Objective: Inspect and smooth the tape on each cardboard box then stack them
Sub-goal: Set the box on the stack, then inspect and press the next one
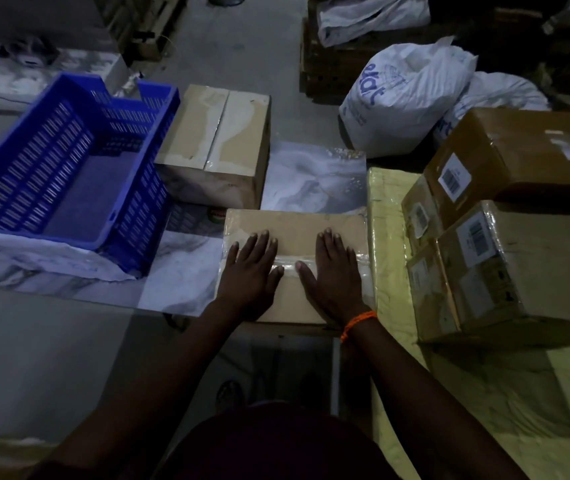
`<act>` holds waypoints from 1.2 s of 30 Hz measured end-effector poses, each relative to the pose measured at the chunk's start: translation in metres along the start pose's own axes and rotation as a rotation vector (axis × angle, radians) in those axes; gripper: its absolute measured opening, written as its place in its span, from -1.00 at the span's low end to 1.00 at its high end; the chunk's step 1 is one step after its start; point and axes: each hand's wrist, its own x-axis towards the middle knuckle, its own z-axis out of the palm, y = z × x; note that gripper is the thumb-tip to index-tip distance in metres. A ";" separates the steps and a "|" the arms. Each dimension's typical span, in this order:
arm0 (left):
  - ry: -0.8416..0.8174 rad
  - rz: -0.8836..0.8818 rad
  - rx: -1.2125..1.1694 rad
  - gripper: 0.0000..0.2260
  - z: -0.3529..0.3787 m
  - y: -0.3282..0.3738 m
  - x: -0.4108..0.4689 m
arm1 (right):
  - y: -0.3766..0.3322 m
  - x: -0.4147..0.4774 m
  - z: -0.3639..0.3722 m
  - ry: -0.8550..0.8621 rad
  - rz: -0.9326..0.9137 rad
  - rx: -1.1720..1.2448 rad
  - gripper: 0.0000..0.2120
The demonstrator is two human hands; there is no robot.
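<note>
Plainly, the smoothing step is in hand. The flat brown cardboard box [294,233] lies on the marble-patterned tabletop [311,181], close to the person's edge, and both hands rest palm-down on its lid. The left hand [250,271] covers the left part. The right hand [333,275], with an orange thread band [358,323] at the wrist, covers the right. Their fingers [259,244] are straight and slightly spread, clamped on nothing. The thumbs point inward and nearly meet over the strip of clear glossy tape [359,263] that runs across the lid from side to side. That flat, wide placing suits pressing — it spreads the weight along the seam, and it would let the palms slide outward toward the box's ends, where the tape seems to wrap over the edge.

To the right, on a pale yellow sheet [387,237], several tape-wrapped brown cartons with barcode labels [519,244] stand piled together, just beside the box. I judge that pile to be the stack this one joins. Behind the box, another taped cardboard box [221,133] sits just beside a blue slatted plastic crate [68,161] — likely waiting its turn. White plastic sacks [404,95] lie on the floor beyond.
</note>
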 end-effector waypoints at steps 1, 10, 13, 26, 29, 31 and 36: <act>-0.002 0.002 0.001 -0.38 0.000 0.001 0.000 | 0.000 0.001 -0.001 -0.011 0.000 -0.004 -0.17; -0.044 0.017 -0.074 -0.30 -0.010 0.008 -0.033 | 0.001 -0.027 -0.008 -0.116 -0.041 -0.013 -0.25; -0.049 0.058 -0.045 -0.34 -0.002 0.001 -0.063 | 0.008 -0.062 -0.001 -0.082 -0.084 -0.007 -0.25; 0.003 0.062 -0.028 -0.37 0.015 -0.009 -0.088 | 0.016 -0.093 0.012 0.057 -0.131 -0.054 -0.36; 0.069 0.042 -0.148 -0.42 0.007 -0.008 -0.083 | 0.022 -0.080 0.000 0.005 -0.153 -0.012 -0.37; 0.201 0.056 -0.226 -0.54 -0.002 -0.010 -0.075 | 0.029 -0.069 -0.010 0.141 -0.173 0.074 -0.45; 0.328 -0.249 -0.487 -0.54 -0.026 -0.019 -0.039 | 0.039 -0.031 -0.036 0.238 0.229 0.324 -0.39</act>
